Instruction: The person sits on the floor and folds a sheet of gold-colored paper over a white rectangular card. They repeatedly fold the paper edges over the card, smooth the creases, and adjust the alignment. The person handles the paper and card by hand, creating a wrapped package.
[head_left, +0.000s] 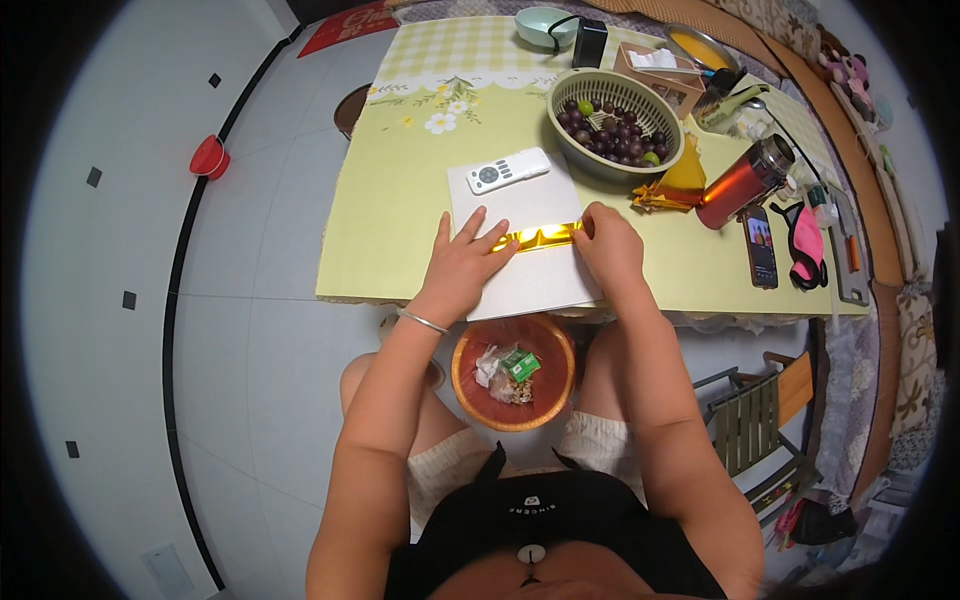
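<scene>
A shiny strip of gold foil paper (pixel 545 237) lies across a white board or pad (pixel 535 288) at the table's near edge. My left hand (pixel 462 262) rests flat with fingers spread, its fingertips on the strip's left end. At the other end, my right hand (pixel 608 243) pinches the foil between thumb and curled fingers. Just beyond the strip, a white remote control (pixel 508 171) sits on the upper part of the board. More gold foil sheets (pixel 680 182) stand folded to the right of my right hand.
A colander (pixel 560 135) of grapes stands behind the board. To the right are a red thermos (pixel 735 190), a phone (pixel 760 250) and a pink eye mask (pixel 803 245). Below the table edge, a waste bin (pixel 462 385) with rubbish stands between my legs, and a folding chair (pixel 745 425) is at the right.
</scene>
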